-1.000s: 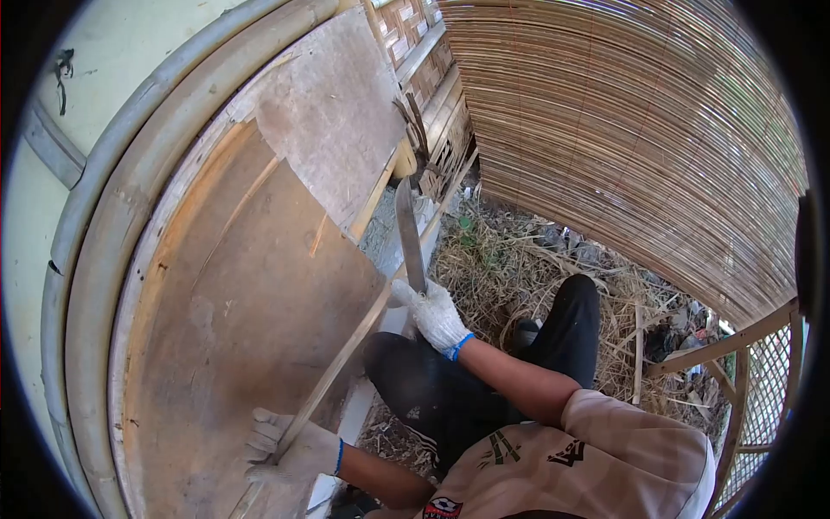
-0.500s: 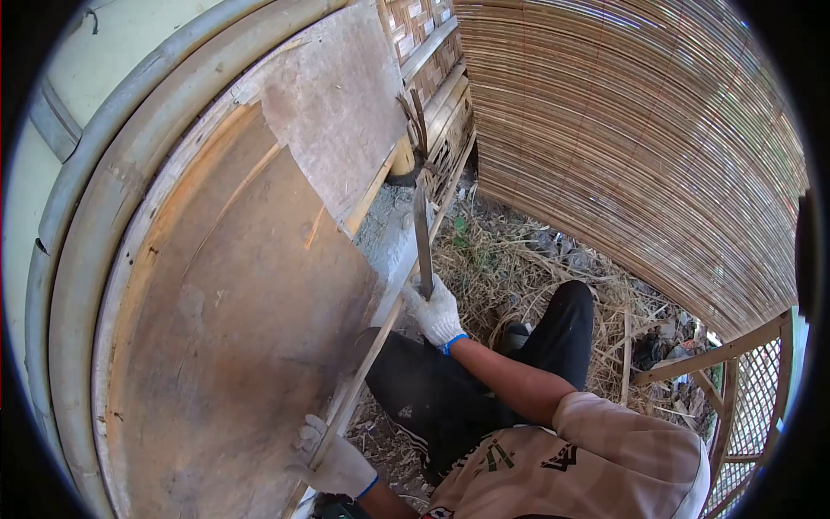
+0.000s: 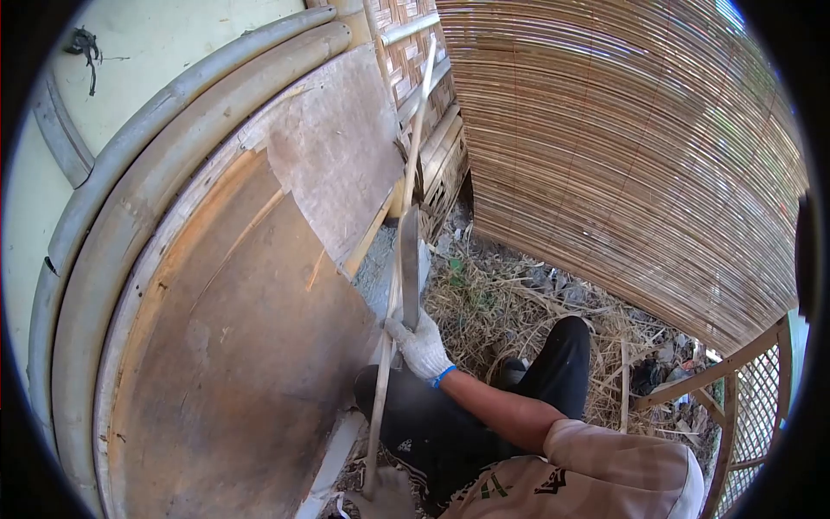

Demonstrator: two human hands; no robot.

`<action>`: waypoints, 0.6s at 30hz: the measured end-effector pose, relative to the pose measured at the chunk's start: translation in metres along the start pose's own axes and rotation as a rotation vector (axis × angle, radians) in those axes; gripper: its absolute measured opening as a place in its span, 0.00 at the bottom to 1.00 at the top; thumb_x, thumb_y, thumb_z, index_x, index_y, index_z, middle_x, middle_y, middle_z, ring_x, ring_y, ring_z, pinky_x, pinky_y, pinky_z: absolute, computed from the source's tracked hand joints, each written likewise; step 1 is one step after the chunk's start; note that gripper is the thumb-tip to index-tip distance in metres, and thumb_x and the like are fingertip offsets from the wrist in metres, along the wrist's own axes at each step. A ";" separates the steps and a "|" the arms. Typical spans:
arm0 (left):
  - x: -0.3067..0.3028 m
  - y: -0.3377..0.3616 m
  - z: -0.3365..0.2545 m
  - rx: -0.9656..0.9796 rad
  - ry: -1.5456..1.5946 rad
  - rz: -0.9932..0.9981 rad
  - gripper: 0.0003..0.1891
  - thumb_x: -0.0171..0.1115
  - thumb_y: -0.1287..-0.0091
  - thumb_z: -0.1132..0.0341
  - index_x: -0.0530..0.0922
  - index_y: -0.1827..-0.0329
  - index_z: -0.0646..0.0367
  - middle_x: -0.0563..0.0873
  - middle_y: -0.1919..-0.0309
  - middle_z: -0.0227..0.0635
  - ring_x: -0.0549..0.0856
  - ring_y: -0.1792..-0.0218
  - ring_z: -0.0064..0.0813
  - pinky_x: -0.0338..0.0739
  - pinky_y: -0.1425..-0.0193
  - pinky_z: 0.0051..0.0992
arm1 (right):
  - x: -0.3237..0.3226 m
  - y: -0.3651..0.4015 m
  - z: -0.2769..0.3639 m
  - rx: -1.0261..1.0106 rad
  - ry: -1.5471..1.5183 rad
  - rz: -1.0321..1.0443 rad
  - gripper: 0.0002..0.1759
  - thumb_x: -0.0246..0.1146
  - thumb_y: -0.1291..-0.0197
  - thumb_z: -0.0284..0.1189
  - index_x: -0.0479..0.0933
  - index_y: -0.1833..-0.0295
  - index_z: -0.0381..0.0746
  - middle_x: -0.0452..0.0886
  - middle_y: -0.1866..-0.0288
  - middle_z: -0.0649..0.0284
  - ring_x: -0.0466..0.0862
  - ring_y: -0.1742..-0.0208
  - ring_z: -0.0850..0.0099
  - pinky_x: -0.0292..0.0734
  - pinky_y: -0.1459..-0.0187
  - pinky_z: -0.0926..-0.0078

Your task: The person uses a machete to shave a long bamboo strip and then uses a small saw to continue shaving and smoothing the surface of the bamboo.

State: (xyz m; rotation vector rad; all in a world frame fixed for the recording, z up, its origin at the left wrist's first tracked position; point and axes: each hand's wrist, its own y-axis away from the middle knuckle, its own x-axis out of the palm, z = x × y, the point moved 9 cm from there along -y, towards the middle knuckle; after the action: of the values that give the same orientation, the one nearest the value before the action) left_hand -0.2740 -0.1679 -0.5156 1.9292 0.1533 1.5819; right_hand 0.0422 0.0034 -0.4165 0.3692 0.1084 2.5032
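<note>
My right hand (image 3: pixel 424 348), in a white knitted glove with a blue cuff, is closed around a machete (image 3: pixel 411 268). The wide blade points away from me, and its handle is hidden in the glove. A long, pale bamboo strip (image 3: pixel 418 130) runs along the blade and past my right thumb, close to or touching both. At the bottom of the view, my gloved left hand (image 3: pixel 386 495) is closed around the strip's near end; it is in shadow and its fingers are partly hidden.
A large worn plywood board (image 3: pixel 251 346) stands to the left, beside curved bamboo poles (image 3: pixel 130 208). A slatted bamboo blind (image 3: pixel 605 156) hangs at the right. Dry straw (image 3: pixel 493 277) and debris cover the ground. A wooden lattice frame (image 3: pixel 752 406) is at lower right.
The strip has swung more upright, its far end now raised against the woven wall. My left hand has moved right and down, away from the board. My right hand and machete have come slightly nearer.
</note>
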 end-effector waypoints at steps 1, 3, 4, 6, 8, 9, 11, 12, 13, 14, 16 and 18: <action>0.002 0.004 0.003 -0.001 0.010 0.000 0.46 0.45 0.25 0.23 0.80 0.39 0.65 0.86 0.42 0.49 0.83 0.37 0.52 0.68 0.19 0.55 | -0.001 0.001 0.008 -0.001 0.010 0.003 0.12 0.69 0.28 0.32 0.79 0.47 0.37 0.85 0.61 0.66 0.83 0.59 0.78 0.81 0.54 0.71; 0.040 0.041 0.054 -0.553 -0.080 0.270 0.45 0.48 0.28 0.22 0.81 0.42 0.61 0.88 0.50 0.45 0.86 0.46 0.47 0.79 0.33 0.44 | -0.004 0.002 0.026 -0.056 -0.004 0.007 0.12 0.68 0.27 0.31 0.79 0.47 0.37 0.85 0.61 0.66 0.83 0.59 0.78 0.81 0.54 0.71; 0.054 0.049 0.056 -0.550 -0.075 0.264 0.45 0.48 0.28 0.22 0.81 0.42 0.61 0.88 0.50 0.45 0.86 0.46 0.47 0.79 0.33 0.44 | -0.006 0.000 0.027 -0.048 0.000 0.009 0.12 0.68 0.27 0.31 0.79 0.47 0.37 0.85 0.61 0.66 0.83 0.59 0.78 0.81 0.54 0.71; 0.083 0.061 0.066 -0.604 -0.266 0.264 0.46 0.47 0.31 0.18 0.81 0.41 0.58 0.88 0.58 0.38 0.87 0.56 0.40 0.83 0.51 0.37 | -0.009 -0.002 0.035 -0.121 0.081 0.048 0.11 0.68 0.27 0.31 0.78 0.47 0.37 0.86 0.60 0.66 0.83 0.58 0.79 0.81 0.53 0.72; 0.135 0.061 0.058 -0.452 -0.497 0.395 0.42 0.50 0.27 0.23 0.81 0.42 0.58 0.88 0.58 0.38 0.87 0.58 0.38 0.83 0.53 0.36 | -0.013 0.000 0.039 -0.183 0.127 0.023 0.11 0.67 0.26 0.31 0.78 0.46 0.37 0.86 0.60 0.66 0.83 0.58 0.79 0.81 0.54 0.73; 0.159 0.059 0.054 -0.288 -0.729 0.518 0.37 0.52 0.23 0.28 0.81 0.42 0.58 0.87 0.59 0.37 0.87 0.61 0.37 0.83 0.55 0.34 | -0.014 0.003 0.041 -0.180 0.145 0.032 0.11 0.66 0.25 0.31 0.77 0.46 0.37 0.86 0.60 0.66 0.84 0.58 0.79 0.81 0.53 0.73; 0.180 0.041 0.035 0.212 -1.196 0.420 0.32 0.55 0.21 0.35 0.80 0.39 0.60 0.87 0.59 0.39 0.87 0.60 0.38 0.83 0.53 0.37 | -0.015 0.005 0.039 -0.180 0.160 0.046 0.10 0.66 0.25 0.31 0.77 0.46 0.38 0.85 0.60 0.66 0.84 0.58 0.78 0.81 0.53 0.73; 0.200 0.050 0.013 0.746 -1.619 0.275 0.28 0.58 0.19 0.42 0.80 0.37 0.61 0.87 0.58 0.41 0.87 0.59 0.38 0.83 0.52 0.39 | -0.015 0.005 0.038 -0.222 0.108 0.049 0.10 0.66 0.24 0.31 0.77 0.46 0.38 0.85 0.60 0.67 0.83 0.59 0.79 0.81 0.55 0.74; 0.206 0.050 0.018 0.796 -1.919 0.286 0.14 0.59 0.22 0.64 0.77 0.37 0.56 0.83 0.48 0.39 0.82 0.40 0.38 0.78 0.31 0.43 | -0.017 0.006 0.036 -0.261 0.056 0.053 0.09 0.66 0.24 0.31 0.77 0.46 0.39 0.84 0.60 0.68 0.82 0.60 0.80 0.80 0.57 0.75; 0.205 0.042 0.019 0.790 -1.925 0.276 0.14 0.59 0.22 0.64 0.77 0.37 0.56 0.83 0.48 0.39 0.82 0.40 0.38 0.78 0.31 0.43 | -0.020 0.007 0.034 -0.251 0.054 0.055 0.09 0.66 0.24 0.31 0.77 0.46 0.39 0.84 0.60 0.68 0.82 0.60 0.80 0.80 0.57 0.75; 0.193 0.022 0.019 0.867 -2.117 0.177 0.18 0.51 0.15 0.59 0.80 0.40 0.67 0.87 0.58 0.37 0.85 0.55 0.36 0.80 0.32 0.40 | -0.023 0.007 0.028 -0.189 -0.024 0.100 0.08 0.66 0.23 0.32 0.77 0.47 0.40 0.83 0.60 0.70 0.78 0.63 0.83 0.78 0.61 0.78; 0.167 -0.001 0.028 0.450 -1.860 0.136 0.18 0.52 0.15 0.61 0.78 0.35 0.66 0.88 0.58 0.38 0.85 0.58 0.31 0.82 0.41 0.34 | -0.028 0.004 0.027 -0.219 -0.023 0.108 0.08 0.67 0.23 0.32 0.76 0.48 0.41 0.83 0.59 0.70 0.77 0.63 0.84 0.77 0.61 0.79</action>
State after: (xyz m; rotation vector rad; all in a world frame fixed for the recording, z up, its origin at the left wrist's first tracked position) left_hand -0.2026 -0.1008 -0.3772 2.9237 -0.4393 -0.6983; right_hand 0.0693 -0.0159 -0.3966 0.3200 -0.1979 2.5829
